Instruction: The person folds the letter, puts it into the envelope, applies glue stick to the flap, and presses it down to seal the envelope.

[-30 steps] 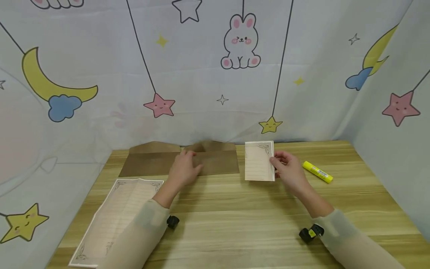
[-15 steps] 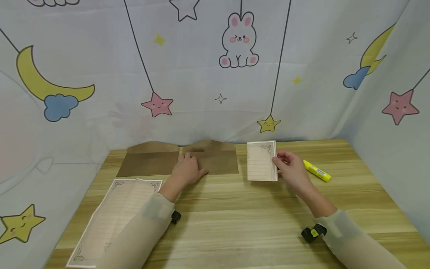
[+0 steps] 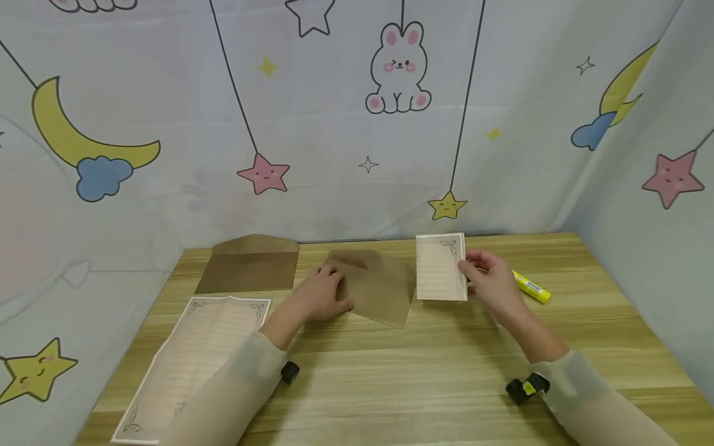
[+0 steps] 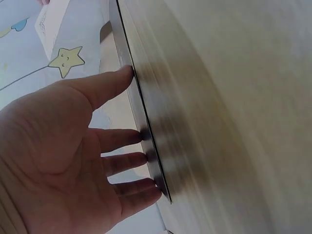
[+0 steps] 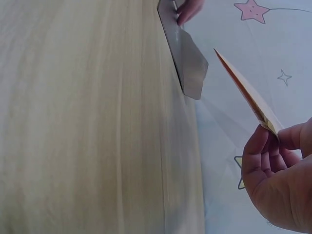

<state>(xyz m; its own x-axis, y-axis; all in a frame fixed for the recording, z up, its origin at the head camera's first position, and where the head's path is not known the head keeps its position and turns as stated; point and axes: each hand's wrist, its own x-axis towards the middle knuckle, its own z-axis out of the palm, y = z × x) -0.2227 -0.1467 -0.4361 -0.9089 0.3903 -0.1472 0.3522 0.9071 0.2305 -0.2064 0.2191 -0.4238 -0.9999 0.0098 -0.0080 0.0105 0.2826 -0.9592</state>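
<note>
My left hand point(image 3: 323, 294) rests its fingertips on a brown paper envelope point(image 3: 382, 291), which lies turned at an angle with its flap up at the back. In the left wrist view, the fingers and thumb of that hand point(image 4: 63, 141) reach out nearly straight and press on the envelope from above. A folded sheet of lined letter paper point(image 3: 439, 269) with a scroll corner is pinched by my right hand point(image 3: 493, 288), thumb against fingers. The right wrist view shows this folded paper point(image 5: 246, 92) edge-on, held above the wooden table.
Another brown envelope point(image 3: 248, 271) lies at the back left with its flap open. An unfolded, creased letter sheet point(image 3: 195, 359) is at the left, partly under the left sleeve. Behind the right hand lies a yellow glue stick point(image 3: 532, 288). A printed cloth point(image 3: 334, 136) hangs behind the table.
The envelope under my left hand has slid toward me and slightly right, rotating away from the other envelope. My right hand has drifted a little right with the folded paper.
</note>
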